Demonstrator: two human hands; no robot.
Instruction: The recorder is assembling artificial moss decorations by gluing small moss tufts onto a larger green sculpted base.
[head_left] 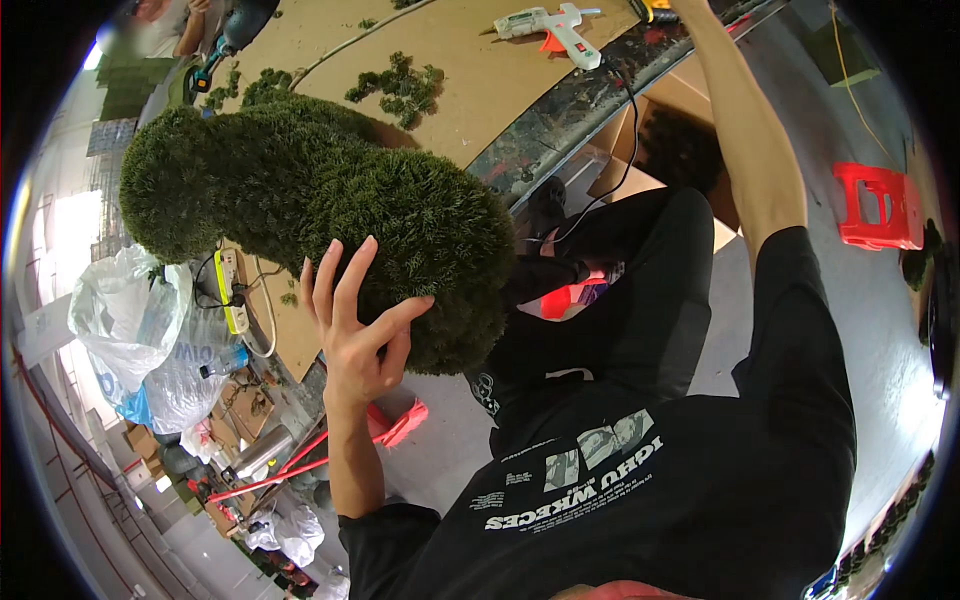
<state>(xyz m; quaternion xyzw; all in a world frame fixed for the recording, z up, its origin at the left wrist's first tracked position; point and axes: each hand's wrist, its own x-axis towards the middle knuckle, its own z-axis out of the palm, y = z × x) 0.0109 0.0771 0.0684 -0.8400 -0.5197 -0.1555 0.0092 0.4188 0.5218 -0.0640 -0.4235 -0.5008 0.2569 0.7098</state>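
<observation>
A large, lumpy figure covered in dark green artificial foliage (410,200) lies across the table edge and reaches over toward my lap. My left hand (362,335) grips its near side, with thumb and fingers spread into the leaves. My right arm stretches up and away to the far right, where my right hand (688,4) is cut off by the top of the picture. Close to it is a yellow and black object (656,11), only partly visible. What the right fingers do is hidden.
On the brown tabletop (470,85) lie a white glue gun (572,36) and loose green sprigs (400,88). A yellow-edged power strip (232,292) and clear plastic bags (130,310) are at left. A cardboard box (690,95) stands below; a red plastic stool (878,207) is right.
</observation>
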